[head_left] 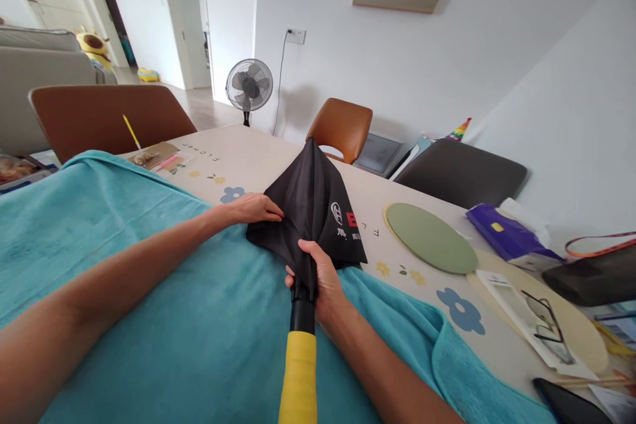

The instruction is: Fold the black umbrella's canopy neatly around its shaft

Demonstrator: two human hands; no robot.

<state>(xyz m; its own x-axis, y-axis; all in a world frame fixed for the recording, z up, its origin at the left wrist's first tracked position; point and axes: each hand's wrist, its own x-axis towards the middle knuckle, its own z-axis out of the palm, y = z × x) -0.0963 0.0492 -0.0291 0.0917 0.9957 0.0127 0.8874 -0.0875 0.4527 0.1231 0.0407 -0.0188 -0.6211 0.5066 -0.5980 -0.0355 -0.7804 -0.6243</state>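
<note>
holds a loosely folded black fabric umbrella [318, 179] above a teal plush blanket [173, 338] and a cream, flower-printed worktop [258, 152], with its tip directed away and its yellow-wrapped handle [299, 374] nearest the camera. cannot tell whether the canopy [293, 185] bears its weight below.

clasps its gathered base in the right grip [326, 278], just beyond the black lower shaft [302, 315], probably to steady the length and bunch the fabric there. pinches the left side of the canopy with the left grip [256, 208], likely to control a loose fold without turning the shaft.

lies spread beneath both forearms [149, 258], in the blanket's case perhaps as padding. sits well apart, on the right, in the case of the round green placemat [430, 238], leaving elbow room.
</note>
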